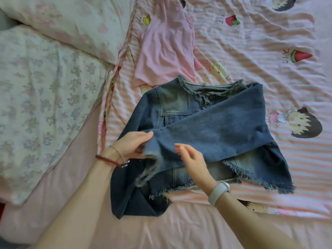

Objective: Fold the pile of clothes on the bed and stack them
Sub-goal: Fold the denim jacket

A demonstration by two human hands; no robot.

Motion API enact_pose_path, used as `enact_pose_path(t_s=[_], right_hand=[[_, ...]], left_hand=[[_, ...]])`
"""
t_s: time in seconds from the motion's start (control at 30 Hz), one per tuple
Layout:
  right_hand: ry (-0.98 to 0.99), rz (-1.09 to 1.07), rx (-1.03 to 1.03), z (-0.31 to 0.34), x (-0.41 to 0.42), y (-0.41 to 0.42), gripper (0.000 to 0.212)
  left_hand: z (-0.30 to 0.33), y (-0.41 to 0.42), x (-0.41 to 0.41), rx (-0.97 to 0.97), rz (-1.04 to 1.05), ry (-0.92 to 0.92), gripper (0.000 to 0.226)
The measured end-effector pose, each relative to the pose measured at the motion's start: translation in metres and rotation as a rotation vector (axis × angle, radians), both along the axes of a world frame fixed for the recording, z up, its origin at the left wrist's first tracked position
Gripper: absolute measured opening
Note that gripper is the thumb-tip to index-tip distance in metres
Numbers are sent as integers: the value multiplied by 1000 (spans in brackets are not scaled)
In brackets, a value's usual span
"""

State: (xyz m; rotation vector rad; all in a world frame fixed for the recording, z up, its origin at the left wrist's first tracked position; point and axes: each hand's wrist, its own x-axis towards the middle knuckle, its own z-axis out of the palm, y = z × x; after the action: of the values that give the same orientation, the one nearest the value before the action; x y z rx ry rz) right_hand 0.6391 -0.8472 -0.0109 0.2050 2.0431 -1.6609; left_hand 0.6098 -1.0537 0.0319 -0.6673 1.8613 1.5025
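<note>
A blue denim jacket (181, 105) with frayed edges lies front-up on the bed. Its right sleeve (224, 126) is folded across the chest toward the left. My left hand (132, 144) pinches the cuff end of that sleeve, thumb under the fabric and fingers on top. My right hand (193, 161) hovers just above the sleeve near the cuff with its fingers relaxed and spread, holding nothing. The other sleeve (129, 194) hangs down at the lower left. A pink garment (164, 45) lies unfolded beyond the jacket's collar.
A pink striped sheet with cartoon prints (269, 60) covers the bed under the clothes. Two floral pillows (45, 83) lie at the left. Plain pink bedding (179, 227) stretches along the near edge.
</note>
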Motion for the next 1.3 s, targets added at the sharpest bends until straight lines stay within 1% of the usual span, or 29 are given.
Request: enact_pose_path(t_s=[0.03, 0.07, 0.1, 0.13, 0.17, 0.2, 0.23, 0.27, 0.33, 0.37, 0.43, 0.47, 0.5, 0.57, 0.6, 0.63, 0.67, 0.7, 0.73, 0.83, 0.87, 0.9, 0.97, 1.03, 1.1, 1.17, 1.2, 1.23, 1.3], right_hand=[[-197, -142, -151, 1, -3, 2, 34], [-342, -228, -249, -1, -4, 7, 46], [-419, -244, -301, -3, -3, 13, 58], [-447, -215, -323, -3, -1, 18, 67], [-464, -169, -323, -5, 1, 20, 72], [-472, -125, -301, -5, 3, 20, 71], [-453, -80, -243, -7, 4, 18, 64], [-427, -55, -174, -9, 3, 15, 52], [-350, -105, -40, -10, -2, 10, 18], [-298, -137, -7, -9, -6, 10, 14], [-179, -146, 41, -2, -15, 14, 22], [-121, -122, 67, 3, -19, 17, 21], [-55, -94, 102, 7, -23, 20, 20], [95, -103, 208, 14, -31, 26, 19], [162, -137, 253, 19, -37, 28, 17], [211, -167, 277, 22, -43, 31, 17], [228, -179, 280, 25, -49, 33, 16], [217, -166, 279, 27, -55, 35, 16], [191, -134, 289, 27, -61, 36, 15], [185, -7, 416, 21, -64, 30, 16], [193, 26, 488, 17, -62, 25, 18], [192, 58, 574, 11, -59, 21, 20], [178, 110, 741, -1, -51, 16, 22], [247, 129, 793, -9, -46, 16, 27], [428, 133, 824, -10, -41, 18, 38], [692, 133, 868, -13, -32, 14, 42], [786, 192, 884, -15, -26, 11, 43], [808, 322, 887, -17, -22, 7, 45], [671, 640, 884, -25, -18, 0, 49]], left_hand=[[5, 7, -9, 104, 22, -33, 30], [5, 13, -17, 87, 13, -23, 28], [4, 17, -24, 16, 29, 19, 26], [-1, 18, -30, -72, 58, 90, 21], [-7, 19, -34, -142, 68, 160, 17], [-14, 19, -36, -191, 40, 223, 18], [-21, 18, -36, -231, -31, 272, 24], [-28, 17, -35, -280, -136, 303, 30], [-40, 17, -32, -375, -308, 328, 34], [-43, 18, -32, -414, -380, 339, 30], [-42, 20, -35, -463, -511, 406, 15], [-39, 21, -37, -445, -524, 454, 9], [-33, 22, -38, -375, -482, 493, 6], [-18, 27, -42, -157, -315, 502, 15], [-10, 29, -44, -46, -267, 499, 20], [-5, 31, -47, 25, -259, 501, 21], [-1, 33, -51, 45, -288, 508, 21], [-1, 34, -56, 15, -333, 511, 19], [-1, 33, -60, -80, -406, 511, 17], [-14, 26, -71, -565, -750, 469, 16], [-19, 26, -72, -708, -836, 456, 18], [-25, 26, -73, -817, -869, 460, 21], [-36, 28, -68, -915, -781, 539, 30], [-47, 31, -52, -928, -632, 672, 43], [-56, 33, -32, -960, -517, 711, 58], [-64, 32, -18, -1035, -520, 592, 66], [-69, 31, -14, -1071, -552, 508, 67], [-74, 30, -14, -1098, -567, 455, 67], [-76, 27, -18, -1080, -501, 454, 63]])
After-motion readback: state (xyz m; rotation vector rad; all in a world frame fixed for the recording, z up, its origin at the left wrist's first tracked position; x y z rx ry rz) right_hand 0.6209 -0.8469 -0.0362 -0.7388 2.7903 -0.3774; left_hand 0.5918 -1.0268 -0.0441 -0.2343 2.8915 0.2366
